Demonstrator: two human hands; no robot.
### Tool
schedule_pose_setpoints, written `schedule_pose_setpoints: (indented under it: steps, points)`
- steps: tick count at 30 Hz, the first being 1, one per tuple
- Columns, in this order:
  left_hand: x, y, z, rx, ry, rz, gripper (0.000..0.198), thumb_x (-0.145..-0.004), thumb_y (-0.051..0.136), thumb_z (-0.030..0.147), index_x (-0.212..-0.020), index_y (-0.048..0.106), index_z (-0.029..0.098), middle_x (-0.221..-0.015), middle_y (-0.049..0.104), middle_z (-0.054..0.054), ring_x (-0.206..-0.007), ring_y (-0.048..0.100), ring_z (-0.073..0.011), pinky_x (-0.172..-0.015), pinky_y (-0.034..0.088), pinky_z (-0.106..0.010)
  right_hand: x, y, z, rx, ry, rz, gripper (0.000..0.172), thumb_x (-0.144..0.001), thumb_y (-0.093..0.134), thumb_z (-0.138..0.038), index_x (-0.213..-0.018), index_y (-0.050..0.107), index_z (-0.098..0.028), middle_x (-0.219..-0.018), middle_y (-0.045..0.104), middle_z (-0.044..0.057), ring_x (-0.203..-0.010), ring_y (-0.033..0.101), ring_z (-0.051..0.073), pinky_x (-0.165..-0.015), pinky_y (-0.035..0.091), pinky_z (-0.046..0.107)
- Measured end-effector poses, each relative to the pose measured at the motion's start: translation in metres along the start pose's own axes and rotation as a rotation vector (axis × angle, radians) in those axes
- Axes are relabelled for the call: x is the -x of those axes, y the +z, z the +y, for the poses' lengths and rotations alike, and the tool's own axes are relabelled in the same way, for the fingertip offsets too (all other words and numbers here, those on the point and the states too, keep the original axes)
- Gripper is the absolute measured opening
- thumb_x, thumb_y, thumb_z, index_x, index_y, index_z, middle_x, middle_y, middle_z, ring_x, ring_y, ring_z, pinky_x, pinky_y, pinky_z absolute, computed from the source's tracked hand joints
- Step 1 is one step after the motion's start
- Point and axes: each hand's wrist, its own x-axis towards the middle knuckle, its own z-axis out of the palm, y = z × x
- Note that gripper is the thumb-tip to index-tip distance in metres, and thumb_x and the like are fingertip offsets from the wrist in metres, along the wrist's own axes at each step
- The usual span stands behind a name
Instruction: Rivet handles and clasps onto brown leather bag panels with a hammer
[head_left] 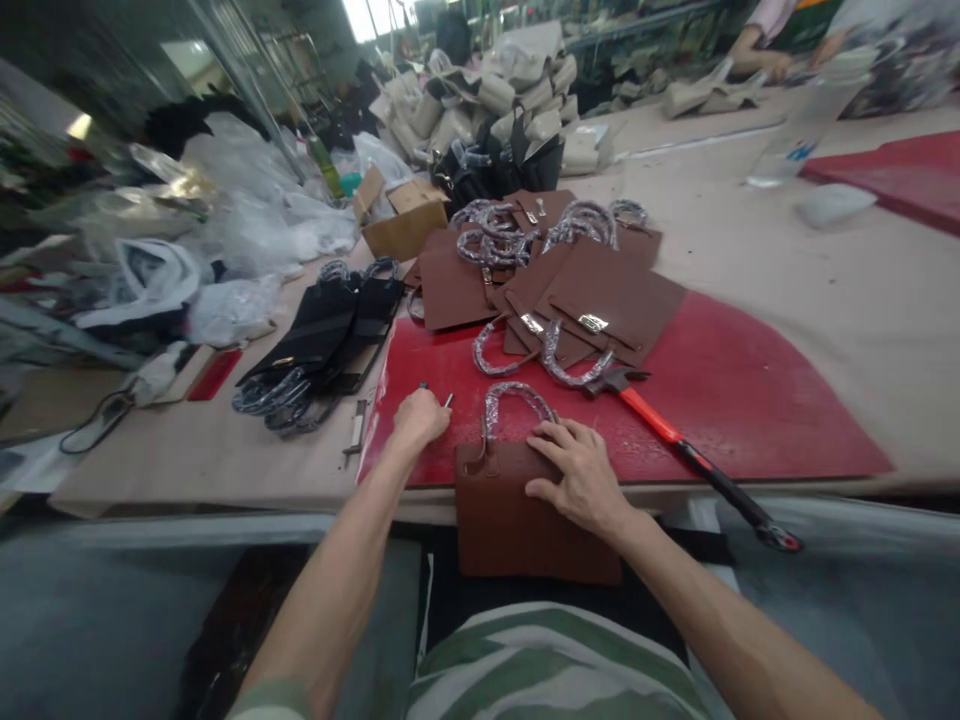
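Note:
My left hand [421, 416] is closed around a thin metal tool [449, 400], whose narrow end sticks out beside the fingers; most of it is hidden. My right hand [579, 472] lies with fingers spread on a brown leather bag panel [517, 530], near the base of its looped handle [517, 392], which is wrapped in clear plastic. The panel hangs over the table's front edge towards me. To the right of it lies a hammer [667, 430] with an orange and black grip, its end jutting past the edge.
A red board [772, 400] lies under the work. Beyond are stacked brown bag panels [615, 290] with plastic-wrapped handles. Black bag pieces [315, 320] and a small metal tool [355, 430] lie left. Further back are a cardboard box [405, 225], beige pieces [480, 100] and another person's hands [772, 65].

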Motion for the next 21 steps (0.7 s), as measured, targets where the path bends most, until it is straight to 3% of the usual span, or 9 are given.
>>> schedule_pose_setpoints:
  steps: [4,7,9,11,13,15,18,21]
  points:
    - [0.012,-0.004,-0.007,0.199,0.103,-0.011,0.025,-0.090,0.054,0.033,-0.074,0.061,0.015,-0.077,0.070,-0.010,-0.078,0.069,-0.0222,-0.070,0.050,-0.029,0.001,-0.002,-0.003,0.001,0.014,-0.025,0.063,-0.070,0.091,-0.042,-0.126,0.066,-0.024,-0.139,0.055,0.004,-0.127,0.040,0.032,-0.108,0.034,0.049]
    - [0.044,0.000,-0.003,0.800,0.149,-0.059,0.028,-0.085,0.061,0.042,-0.091,0.056,0.014,-0.077,0.069,-0.006,-0.067,0.068,-0.0198,-0.064,0.054,-0.028,0.001,-0.003,-0.005,0.007,-0.006,-0.016,0.064,-0.070,0.091,-0.041,-0.126,0.065,-0.023,-0.138,0.055,0.004,-0.126,0.040,0.031,-0.107,0.034,0.048]
    - [0.070,0.010,0.008,1.199,0.161,-0.152,0.049,-0.073,0.075,0.044,-0.106,0.053,0.014,-0.078,0.069,-0.005,-0.067,0.070,-0.0212,-0.061,0.056,-0.029,0.002,-0.003,-0.006,0.009,-0.024,-0.002,0.065,-0.069,0.091,-0.040,-0.126,0.064,-0.023,-0.136,0.056,0.004,-0.124,0.040,0.031,-0.106,0.034,0.048]
    - [0.092,0.024,0.024,1.388,0.191,-0.218,0.065,-0.070,0.081,0.044,-0.120,0.050,0.015,-0.081,0.070,-0.004,-0.071,0.071,-0.0218,-0.064,0.059,-0.030,0.002,-0.002,-0.006,0.006,-0.033,0.011,0.066,-0.068,0.092,-0.040,-0.125,0.064,-0.022,-0.136,0.056,0.004,-0.124,0.040,0.030,-0.106,0.033,0.047]
    - [0.106,0.041,0.038,1.430,0.246,-0.190,0.060,-0.075,0.079,0.042,-0.121,0.054,0.014,-0.085,0.071,-0.005,-0.077,0.072,-0.0203,-0.070,0.060,-0.030,0.001,-0.002,-0.006,0.001,-0.034,0.015,0.068,-0.067,0.093,-0.041,-0.125,0.063,-0.021,-0.135,0.056,0.004,-0.123,0.040,0.030,-0.105,0.033,0.047]
    - [0.112,0.056,0.047,1.367,0.311,-0.102,0.040,-0.081,0.073,0.037,-0.110,0.061,0.013,-0.087,0.072,-0.007,-0.081,0.072,-0.0175,-0.077,0.060,-0.027,0.001,-0.002,-0.006,-0.006,-0.039,0.012,0.069,-0.066,0.094,-0.041,-0.124,0.063,-0.022,-0.133,0.056,0.003,-0.122,0.041,0.030,-0.104,0.034,0.046]
    - [0.114,0.072,0.049,1.243,0.387,0.003,0.019,-0.088,0.066,0.031,-0.096,0.062,0.014,-0.089,0.072,-0.006,-0.083,0.071,-0.0153,-0.080,0.060,-0.025,0.001,-0.002,-0.005,-0.018,-0.049,0.019,0.069,-0.065,0.094,-0.042,-0.124,0.063,-0.023,-0.132,0.057,0.003,-0.120,0.042,0.029,-0.103,0.034,0.046]
    - [0.113,0.080,0.044,1.170,0.425,0.067,0.015,-0.091,0.062,0.029,-0.096,0.062,0.015,-0.091,0.072,-0.006,-0.085,0.071,-0.0157,-0.081,0.061,-0.027,0.001,-0.002,-0.004,-0.027,-0.043,0.032,0.070,-0.064,0.094,-0.043,-0.123,0.063,-0.023,-0.132,0.057,0.003,-0.120,0.042,0.029,-0.103,0.034,0.046]
